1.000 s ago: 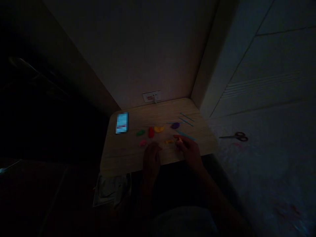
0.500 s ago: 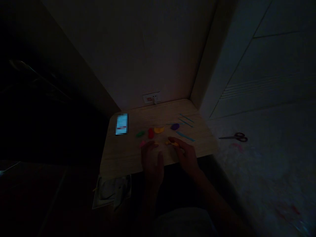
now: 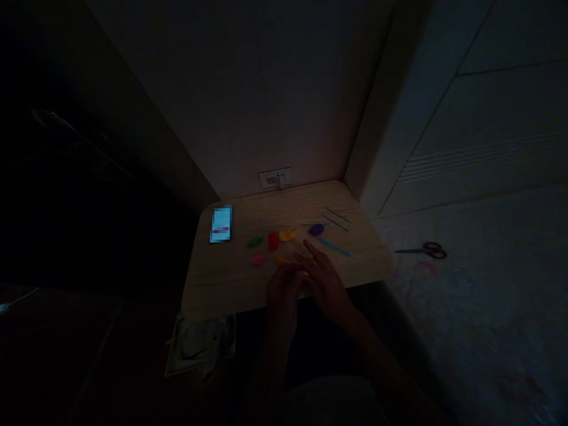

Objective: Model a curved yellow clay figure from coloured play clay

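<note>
In the dim head view my left hand (image 3: 283,290) and my right hand (image 3: 326,285) meet over the near part of a small wooden table (image 3: 213,284). Between their fingers shows a bit of yellow modelling clay (image 3: 306,273), mostly hidden. Both hands are closed on it, the right one reaching over the left fingertips. Just beyond the left fingers lies a yellow strip of clay (image 3: 282,260). Farther back are a larger yellow lump (image 3: 287,235), a red lump (image 3: 273,241), a green one (image 3: 254,242), a pink one (image 3: 258,260) and a purple one (image 3: 316,229).
Blue modelling tools (image 3: 335,246) lie at the table's right. A lit phone (image 3: 221,224) is at the back left, below a wall socket (image 3: 275,178). Scissors (image 3: 421,250) rest on a pale surface to the right. A tray with items (image 3: 202,343) stands low at left.
My hands were apart, the right one holding yellow clay. They have come together, the left moving right and the right drawing slightly nearer. The pink lump is now uncovered.
</note>
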Available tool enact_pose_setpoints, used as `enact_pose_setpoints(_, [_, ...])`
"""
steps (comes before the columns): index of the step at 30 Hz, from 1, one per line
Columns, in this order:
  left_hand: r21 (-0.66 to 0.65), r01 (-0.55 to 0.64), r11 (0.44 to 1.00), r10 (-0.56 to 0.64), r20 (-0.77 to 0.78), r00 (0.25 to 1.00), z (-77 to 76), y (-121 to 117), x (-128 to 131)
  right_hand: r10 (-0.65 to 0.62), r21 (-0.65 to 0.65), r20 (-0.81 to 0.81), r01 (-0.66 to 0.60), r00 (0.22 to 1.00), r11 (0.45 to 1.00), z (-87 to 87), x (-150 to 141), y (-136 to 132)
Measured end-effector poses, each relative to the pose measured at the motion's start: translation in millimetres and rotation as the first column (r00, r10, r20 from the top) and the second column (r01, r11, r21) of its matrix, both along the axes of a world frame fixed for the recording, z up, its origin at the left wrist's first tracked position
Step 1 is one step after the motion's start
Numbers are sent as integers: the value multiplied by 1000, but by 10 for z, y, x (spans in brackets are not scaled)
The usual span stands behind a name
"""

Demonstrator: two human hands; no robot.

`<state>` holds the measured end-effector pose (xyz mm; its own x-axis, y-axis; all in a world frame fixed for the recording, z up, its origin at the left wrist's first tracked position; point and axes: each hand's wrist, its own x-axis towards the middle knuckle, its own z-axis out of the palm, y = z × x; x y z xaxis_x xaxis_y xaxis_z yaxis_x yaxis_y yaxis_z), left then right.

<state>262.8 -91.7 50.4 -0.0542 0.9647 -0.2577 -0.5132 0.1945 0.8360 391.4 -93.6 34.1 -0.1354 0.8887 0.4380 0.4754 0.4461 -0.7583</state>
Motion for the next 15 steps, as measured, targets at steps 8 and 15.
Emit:
enact_pose_setpoints(8, [6, 86, 996, -86, -26, 996, -63, -53, 45, 63, -17, -234, -68, 970, 998, 123, 78, 5])
enact_pose_setpoints(15, [150, 322, 935, -312, -88, 946, 27, -320, 148, -113, 81, -84, 120, 990, 990, 127, 58, 189])
